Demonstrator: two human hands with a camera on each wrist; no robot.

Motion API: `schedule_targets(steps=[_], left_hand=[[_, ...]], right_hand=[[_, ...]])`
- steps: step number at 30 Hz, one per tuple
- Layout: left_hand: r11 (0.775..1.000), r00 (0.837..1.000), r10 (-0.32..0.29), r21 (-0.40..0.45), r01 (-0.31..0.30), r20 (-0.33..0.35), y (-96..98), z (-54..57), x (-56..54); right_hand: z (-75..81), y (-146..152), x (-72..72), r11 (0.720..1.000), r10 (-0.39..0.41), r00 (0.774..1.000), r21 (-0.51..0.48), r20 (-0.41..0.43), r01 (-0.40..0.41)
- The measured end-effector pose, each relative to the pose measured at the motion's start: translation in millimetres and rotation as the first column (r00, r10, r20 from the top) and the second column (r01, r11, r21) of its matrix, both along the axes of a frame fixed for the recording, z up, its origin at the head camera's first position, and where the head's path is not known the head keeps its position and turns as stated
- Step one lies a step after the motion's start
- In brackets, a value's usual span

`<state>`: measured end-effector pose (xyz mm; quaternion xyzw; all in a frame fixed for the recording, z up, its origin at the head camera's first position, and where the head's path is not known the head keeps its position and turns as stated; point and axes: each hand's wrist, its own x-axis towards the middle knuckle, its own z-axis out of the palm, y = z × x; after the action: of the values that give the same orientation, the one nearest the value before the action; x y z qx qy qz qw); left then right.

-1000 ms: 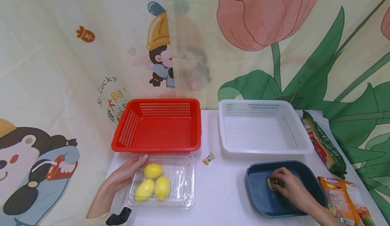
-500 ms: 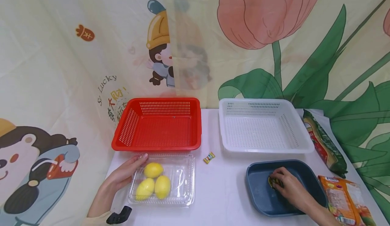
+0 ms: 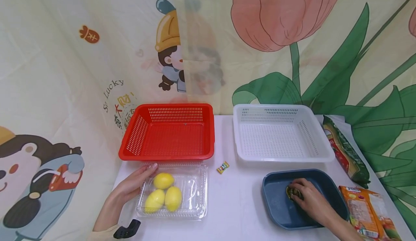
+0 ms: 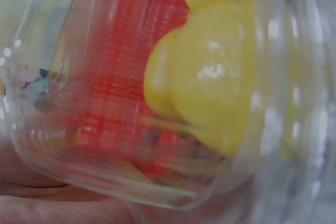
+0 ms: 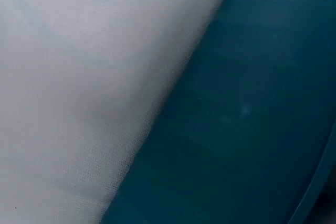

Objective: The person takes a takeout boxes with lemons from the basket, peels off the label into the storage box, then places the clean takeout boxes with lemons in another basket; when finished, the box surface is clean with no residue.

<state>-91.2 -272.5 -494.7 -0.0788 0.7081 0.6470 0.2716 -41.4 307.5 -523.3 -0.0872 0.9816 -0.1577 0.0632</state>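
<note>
Dark round piece: a small piece [image 3: 289,193] with gold-coloured marks is held inside the blue tray [image 3: 276,212], lower right of the frame.
Right hand: the piece is pinched between the thumb and fingers of the right hand [image 3: 308,197]; the fingers are not shown in the right wrist view.
Clear container: three yellow fruits [image 3: 173,198] are seen inside the clear container [image 3: 191,190], lower centre-left.
Left hand: the container's upper-left corner is touched by the left hand [image 3: 131,185]; whether its fingers are grasping cannot be told.
Just changed: hardly anything; both hands are seen where they were in the earlier head views, so a pause in the handling is suggested.
Small wrapper: a yellow wrapper [image 3: 222,167] is seen mid-frame, between the hands.
Baskets: a red one [image 3: 169,157] is placed behind the container, a white one [image 3: 282,159] behind the tray.
Right edge: a green packet [image 3: 346,153] and an orange packet [image 3: 364,212] are seen.
</note>
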Motion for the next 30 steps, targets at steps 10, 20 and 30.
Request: schedule_targets(steps=[10, 20, 30], left_hand=[[1.000, 1.000, 0.020, -0.014, -0.020, 0.014, -0.2, 2.4, -0.7], [1.000, 1.000, 0.017, -0.010, -0.017, 0.015, -0.1, 0.8, -2.0], [0.999, 0.999, 0.030, -0.024, -0.029, 0.032, 1.5, 0.3, 0.5]], right_hand=[[32.6, -4, -6.5, 0.999, -0.029, 0.996, -0.048, -0.083, 0.025], [79.1, -12, -30.3, 0.986, 0.044, 0.985, -0.149, -0.165, -0.069], [104.8, 23, -74.7, 0.975, 0.023, 0.941, -0.200, -0.336, -0.096]])
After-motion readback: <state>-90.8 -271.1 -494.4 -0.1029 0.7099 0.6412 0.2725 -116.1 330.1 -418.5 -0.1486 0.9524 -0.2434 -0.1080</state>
